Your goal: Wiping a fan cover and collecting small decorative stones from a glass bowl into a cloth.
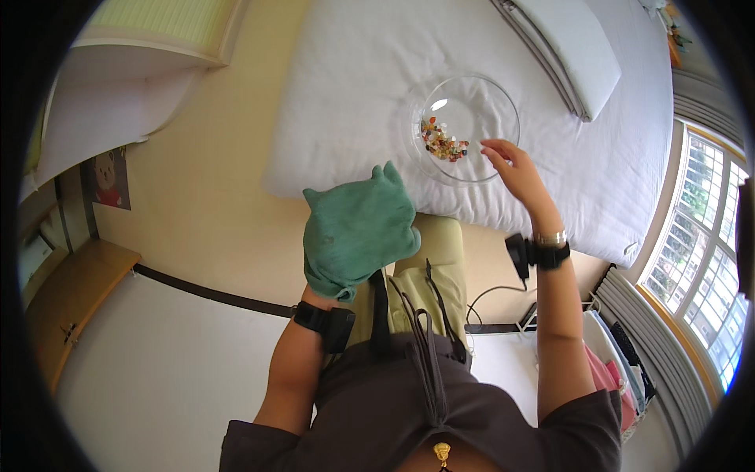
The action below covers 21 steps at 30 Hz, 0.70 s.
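Observation:
A clear glass bowl [512, 109] sits on the white bedding, with small multicoloured stones [443, 143] gathered along its left and near side. My right hand [512, 168] is over the bowl's right rim, thumb and index finger pinched together. Between those fingertips shows a small pale piece [481, 144], too blurred to name exactly. A green cloth [357, 227] covers my left hand [318, 299] from the wrist forward. It is held up in front of my legs, left of and nearer than the bowl. The left fingers are hidden, so their grip cannot be seen.
The bowl rests near the edge of the bed [348, 118]. A folded white quilt or pad [566, 53] lies at the upper right. Black devices are strapped to both wrists; a cable [495, 289] hangs from the right one. A clothes basket [625, 377] stands below the window [696, 236].

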Each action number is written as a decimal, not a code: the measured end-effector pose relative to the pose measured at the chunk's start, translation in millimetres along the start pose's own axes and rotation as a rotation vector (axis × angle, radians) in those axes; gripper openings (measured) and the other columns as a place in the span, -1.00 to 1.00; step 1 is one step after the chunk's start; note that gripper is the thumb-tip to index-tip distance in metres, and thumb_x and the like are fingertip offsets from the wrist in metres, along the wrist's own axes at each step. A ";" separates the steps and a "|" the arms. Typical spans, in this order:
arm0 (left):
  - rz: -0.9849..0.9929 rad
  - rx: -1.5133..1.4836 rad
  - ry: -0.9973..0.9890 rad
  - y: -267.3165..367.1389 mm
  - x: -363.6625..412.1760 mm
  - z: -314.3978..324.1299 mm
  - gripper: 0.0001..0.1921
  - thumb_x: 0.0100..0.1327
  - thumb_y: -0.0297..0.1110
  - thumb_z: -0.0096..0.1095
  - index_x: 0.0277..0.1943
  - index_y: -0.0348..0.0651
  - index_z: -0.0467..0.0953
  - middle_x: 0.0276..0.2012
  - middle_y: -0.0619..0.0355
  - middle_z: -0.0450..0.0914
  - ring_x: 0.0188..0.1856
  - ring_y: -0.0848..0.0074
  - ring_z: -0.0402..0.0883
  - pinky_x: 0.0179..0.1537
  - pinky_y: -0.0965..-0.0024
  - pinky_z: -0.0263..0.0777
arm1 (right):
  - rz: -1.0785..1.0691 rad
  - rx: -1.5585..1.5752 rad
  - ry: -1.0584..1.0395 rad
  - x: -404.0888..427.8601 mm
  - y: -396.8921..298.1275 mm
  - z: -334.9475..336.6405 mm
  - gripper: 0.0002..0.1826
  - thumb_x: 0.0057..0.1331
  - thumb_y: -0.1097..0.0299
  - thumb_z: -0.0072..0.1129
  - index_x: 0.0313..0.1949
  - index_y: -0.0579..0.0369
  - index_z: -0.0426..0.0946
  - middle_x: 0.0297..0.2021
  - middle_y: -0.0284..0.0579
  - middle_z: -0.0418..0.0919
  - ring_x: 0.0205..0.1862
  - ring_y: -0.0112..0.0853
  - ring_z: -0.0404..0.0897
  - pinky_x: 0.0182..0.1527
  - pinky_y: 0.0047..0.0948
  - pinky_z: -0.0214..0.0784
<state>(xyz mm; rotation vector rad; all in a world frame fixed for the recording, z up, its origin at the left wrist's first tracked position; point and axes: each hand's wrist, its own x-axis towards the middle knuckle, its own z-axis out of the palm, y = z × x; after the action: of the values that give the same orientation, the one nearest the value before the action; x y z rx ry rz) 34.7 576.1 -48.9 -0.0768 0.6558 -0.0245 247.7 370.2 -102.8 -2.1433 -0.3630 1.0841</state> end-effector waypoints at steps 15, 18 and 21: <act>0.211 0.231 0.185 27.3 161.1 -155.7 -0.42 0.26 0.05 -0.02 0.15 -0.26 0.27 0.12 0.09 0.37 0.07 0.42 0.37 0.09 0.39 0.26 | -0.260 -0.549 -0.453 332.6 213.0 108.0 -0.49 0.16 0.34 0.07 0.13 0.01 0.27 0.02 0.06 0.35 0.05 0.00 0.39 0.07 -0.17 0.28; 0.238 0.221 0.226 33.9 158.5 -177.2 -0.43 0.26 0.05 -0.02 0.15 -0.25 0.27 0.11 0.09 0.37 0.07 0.42 0.37 0.09 0.39 0.26 | -0.300 -0.595 -0.386 336.0 215.4 133.5 -0.47 0.11 0.37 0.12 0.12 -0.05 0.29 0.05 0.01 0.33 0.08 -0.01 0.33 0.11 -0.18 0.24; 0.259 0.218 0.239 37.3 152.2 -188.6 -0.43 0.27 0.05 -0.02 0.15 -0.25 0.27 0.11 0.09 0.37 0.06 0.42 0.37 0.08 0.38 0.27 | -0.280 -0.778 -0.460 321.5 207.2 146.8 -0.43 0.05 0.36 0.17 0.11 -0.06 0.27 0.04 -0.01 0.31 0.08 -0.01 0.30 0.10 -0.16 0.26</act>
<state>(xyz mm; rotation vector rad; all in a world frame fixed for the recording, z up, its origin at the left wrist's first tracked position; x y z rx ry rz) 40.2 594.2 -293.4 0.2245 0.8941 0.1464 315.8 457.3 -497.3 -2.3338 -1.4530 1.4100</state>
